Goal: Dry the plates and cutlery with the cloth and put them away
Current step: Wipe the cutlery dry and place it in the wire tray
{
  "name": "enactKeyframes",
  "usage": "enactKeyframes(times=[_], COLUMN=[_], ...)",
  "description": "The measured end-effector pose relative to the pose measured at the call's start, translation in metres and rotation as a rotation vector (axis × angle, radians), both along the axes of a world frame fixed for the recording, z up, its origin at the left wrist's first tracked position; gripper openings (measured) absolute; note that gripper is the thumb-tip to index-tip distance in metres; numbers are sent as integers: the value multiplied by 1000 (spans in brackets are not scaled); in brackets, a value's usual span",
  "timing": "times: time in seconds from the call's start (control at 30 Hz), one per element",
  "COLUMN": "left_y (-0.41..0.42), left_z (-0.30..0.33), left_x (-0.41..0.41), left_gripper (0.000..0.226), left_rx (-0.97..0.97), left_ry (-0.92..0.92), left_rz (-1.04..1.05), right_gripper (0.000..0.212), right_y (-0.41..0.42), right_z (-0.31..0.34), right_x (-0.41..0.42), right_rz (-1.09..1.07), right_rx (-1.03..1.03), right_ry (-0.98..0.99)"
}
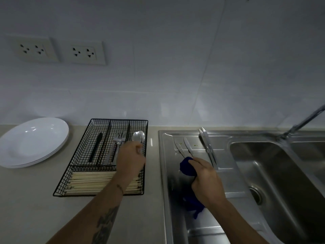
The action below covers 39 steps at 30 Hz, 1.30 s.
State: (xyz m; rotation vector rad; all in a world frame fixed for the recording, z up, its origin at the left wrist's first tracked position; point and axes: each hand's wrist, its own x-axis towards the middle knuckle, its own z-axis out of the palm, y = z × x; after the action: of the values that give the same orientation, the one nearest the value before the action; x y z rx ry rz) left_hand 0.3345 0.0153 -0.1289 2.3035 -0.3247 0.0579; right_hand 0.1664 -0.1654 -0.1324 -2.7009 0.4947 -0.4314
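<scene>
Left hand [131, 155] reaches into the wire cutlery tray [73, 173] on the worktop [35, 199], fingers curled on a spoon [138, 136] in the right compartment, probably setting it down; grip partly hidden. Right hand [204, 180] clutches the blue cloth [187, 169] over the drainboard [228, 173], near two wet knives [182, 146] awaiting drying. Plates [33, 141] sit stacked left, done.

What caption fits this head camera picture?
Left hand lays a spoon in the wire cutlery basket; right hand holds the blue cloth.
</scene>
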Motion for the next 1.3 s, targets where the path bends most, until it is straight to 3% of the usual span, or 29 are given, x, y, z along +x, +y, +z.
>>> enactKeyframes(times=[0.23,0.4,0.9,1.3], left_y=[-85,-134,-190,-172], left_z=[-30,-42,-55,-50], left_x=[-67,-94,-101,-97], left_gripper=[20,27,35,46], left_rx=[24,134,251,607], left_ry=[298,368,315,268], left_rz=[-280,-189,192,126], right_gripper=[63,65,59,62], right_y=[-25,-43,-123,-131], right_z=[-2,0,0,-13], right_x=[-47,-72,-76,-55], right_rz=[-97,-131,103,163], right_rx=[54,86,120,199], right_ry=[15,8,109,114])
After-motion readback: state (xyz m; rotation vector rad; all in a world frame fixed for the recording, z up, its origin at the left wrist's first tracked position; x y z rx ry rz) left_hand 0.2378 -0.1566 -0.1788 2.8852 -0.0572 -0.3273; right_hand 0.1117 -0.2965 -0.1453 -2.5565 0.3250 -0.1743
